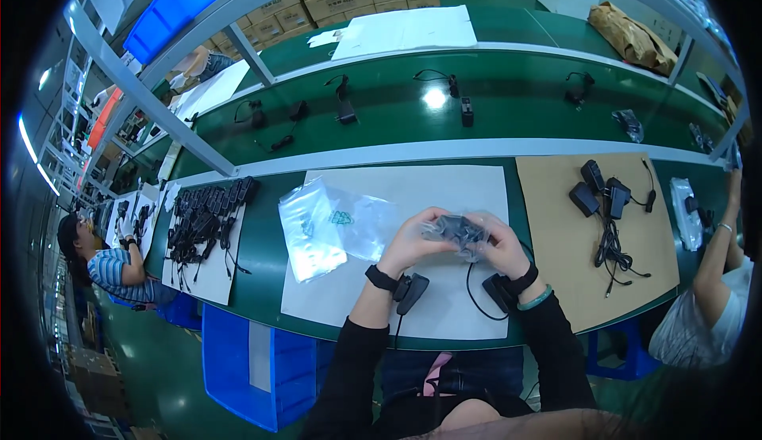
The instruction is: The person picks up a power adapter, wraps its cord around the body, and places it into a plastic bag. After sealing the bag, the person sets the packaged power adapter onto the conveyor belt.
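Note:
Above the white sheet [333, 301] in front of me, both my hands are closed around a black power adapter in a clear plastic bag [458, 232]. My left hand [414, 243] grips the bag's left side with its thumb on top. On the other side, my right hand [503, 248] pinches the bag with bent fingers. The wrapping and my fingers hide part of the adapter. Just left of my left hand lie flat clear plastic bags [313, 237], partly overlapping. Black straps with small black devices sit on both my wrists.
To the right, several black adapters with cords [609, 198] lie on brown cardboard [548, 257]. A dense pile of adapters [208, 216] is at left. Spaced adapters [467, 111] lie on the green belt [381, 122] beyond a rail. A blue bin [298, 368] stands below; people sit on both sides.

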`<state>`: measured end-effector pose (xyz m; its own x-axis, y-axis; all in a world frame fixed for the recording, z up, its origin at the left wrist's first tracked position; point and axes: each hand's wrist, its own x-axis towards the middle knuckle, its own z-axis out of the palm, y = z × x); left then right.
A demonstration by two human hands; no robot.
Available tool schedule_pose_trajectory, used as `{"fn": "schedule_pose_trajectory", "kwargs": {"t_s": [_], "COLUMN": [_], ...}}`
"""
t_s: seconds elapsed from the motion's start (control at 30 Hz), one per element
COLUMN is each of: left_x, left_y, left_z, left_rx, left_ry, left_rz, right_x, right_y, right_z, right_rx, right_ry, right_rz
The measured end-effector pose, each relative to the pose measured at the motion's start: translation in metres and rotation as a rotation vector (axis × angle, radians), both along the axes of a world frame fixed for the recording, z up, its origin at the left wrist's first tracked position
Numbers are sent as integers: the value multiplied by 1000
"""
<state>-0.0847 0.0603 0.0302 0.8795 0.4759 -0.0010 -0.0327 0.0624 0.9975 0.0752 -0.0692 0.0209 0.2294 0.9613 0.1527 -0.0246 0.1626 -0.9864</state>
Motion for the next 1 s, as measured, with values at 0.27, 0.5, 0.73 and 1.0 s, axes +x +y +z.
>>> {"fn": "schedule_pose_trajectory", "kwargs": {"t_s": [0.27,0.5,0.73,1.0], "left_x": [-9,1,19,27], "left_y": [5,-1,-14,-29], "left_z": [13,-4,-26,-27], "left_rx": [7,90,-177,-691], "left_ry": [29,47,-137,-117], "left_rz": [-50,-15,101,51], "right_x": [7,-6,-12,-7], "right_y": [1,1,-4,3], "right_z": [-4,2,16,2], "right_rx": [153,148,-24,115], "right_ry": [-206,-415,-385,-454], "right_rz": [33,-162,-489,-549]}}
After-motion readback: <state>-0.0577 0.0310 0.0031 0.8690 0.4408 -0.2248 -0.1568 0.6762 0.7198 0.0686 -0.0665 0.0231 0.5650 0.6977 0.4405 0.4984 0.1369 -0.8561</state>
